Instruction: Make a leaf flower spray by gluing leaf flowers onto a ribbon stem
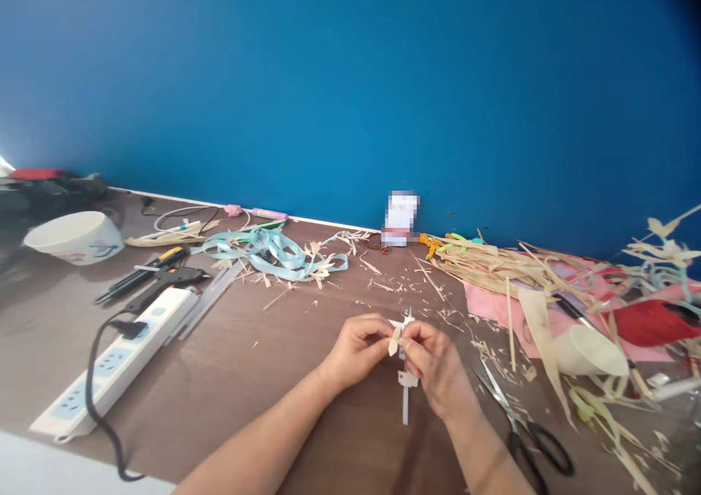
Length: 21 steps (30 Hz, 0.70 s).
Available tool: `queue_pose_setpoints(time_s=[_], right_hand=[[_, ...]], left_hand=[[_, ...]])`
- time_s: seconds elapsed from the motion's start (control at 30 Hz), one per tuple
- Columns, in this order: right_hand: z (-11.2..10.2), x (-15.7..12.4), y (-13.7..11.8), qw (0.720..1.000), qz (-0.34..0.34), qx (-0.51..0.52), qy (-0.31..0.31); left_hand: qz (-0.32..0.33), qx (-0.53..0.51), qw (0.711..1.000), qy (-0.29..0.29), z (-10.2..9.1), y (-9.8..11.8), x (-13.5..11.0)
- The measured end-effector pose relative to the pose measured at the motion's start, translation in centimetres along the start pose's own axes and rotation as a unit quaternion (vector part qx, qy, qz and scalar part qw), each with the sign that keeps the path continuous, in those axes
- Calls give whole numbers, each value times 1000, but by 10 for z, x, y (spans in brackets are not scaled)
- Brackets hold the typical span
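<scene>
Near the front middle of the table, my left hand [360,349] and my right hand [432,360] meet fingertip to fingertip. Both pinch a small pale husk flower [394,342] with pointed, petal-like pieces. Directly beneath them lies a white tool that looks like a plastic caliper [407,380], partly covered by the fingers. Scissors [515,415] with black handles rest to the right of my right forearm, their blades slightly apart.
Dry husk strips [493,265], a pale cup [588,352] and pink sheets crowd the right side. Blue ribbon [274,250] lies at the back. On the left are a power strip [117,363], a glue gun [164,279] and a white bowl [77,238]. A blue wall [339,101] stands behind.
</scene>
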State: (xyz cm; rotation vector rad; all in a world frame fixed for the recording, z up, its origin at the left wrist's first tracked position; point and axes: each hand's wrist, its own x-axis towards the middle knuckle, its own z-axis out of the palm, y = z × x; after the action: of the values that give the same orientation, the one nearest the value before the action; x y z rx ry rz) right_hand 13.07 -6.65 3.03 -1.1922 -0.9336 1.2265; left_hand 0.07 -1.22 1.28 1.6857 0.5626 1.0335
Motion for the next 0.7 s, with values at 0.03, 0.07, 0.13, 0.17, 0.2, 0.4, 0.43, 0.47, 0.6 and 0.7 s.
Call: queue_pose_setpoints(time_s=[0.03,0.07,0.13,0.17,0.2,0.4,0.43,0.47,0.6,0.7], right_hand=[[0,0,0,1000,8,5,3],[0,0,1,1000,17,9,4],[-1,0,2,999,32,18,2],[-1,0,3,999,36,27,-2],[-1,0,4,998,39,39,-8],[-1,-1,0,990,49,124,-38],[-1,-1,-2,989,50,133,-45],[-2,-2,-4,988,49,140,-52],[-6,-1,-11,986,7,153,-57],[-11,2,-13,989,-15,143,-38]], left_hand=[[-12,-22,1000,3,1,-1,0],[-21,-41,999,4,1,-1,0],[-31,-63,998,5,1,-1,0],[-33,-64,997,2,1,-1,0],[-35,-61,998,-1,0,0,0],[-59,-90,994,-1,0,-3,0],[-65,-105,992,-1,0,-4,0],[-71,-119,990,-2,0,-4,0],[-97,-144,985,-14,-3,-2,1],[-114,-146,982,-40,-7,3,3]])
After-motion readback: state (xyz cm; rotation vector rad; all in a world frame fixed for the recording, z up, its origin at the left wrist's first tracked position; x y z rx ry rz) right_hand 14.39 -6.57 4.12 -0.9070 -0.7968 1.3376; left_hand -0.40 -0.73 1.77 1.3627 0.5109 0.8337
